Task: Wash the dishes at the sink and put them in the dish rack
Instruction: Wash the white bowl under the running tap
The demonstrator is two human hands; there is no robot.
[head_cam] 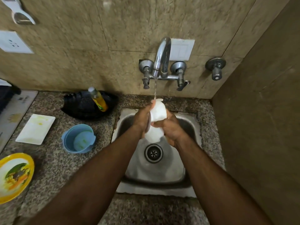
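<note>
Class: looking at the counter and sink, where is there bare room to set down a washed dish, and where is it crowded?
Bare granite lies between the blue cup and the sink rim, and in front of the sink. It is crowded left: white tray, yellow plate, black basket. Both hands hold a white dish over the basin.

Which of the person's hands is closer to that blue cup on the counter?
Left. The left hand grips the white dish over the sink, on the side toward the blue cup; the right hand holds the dish's far side.
</note>
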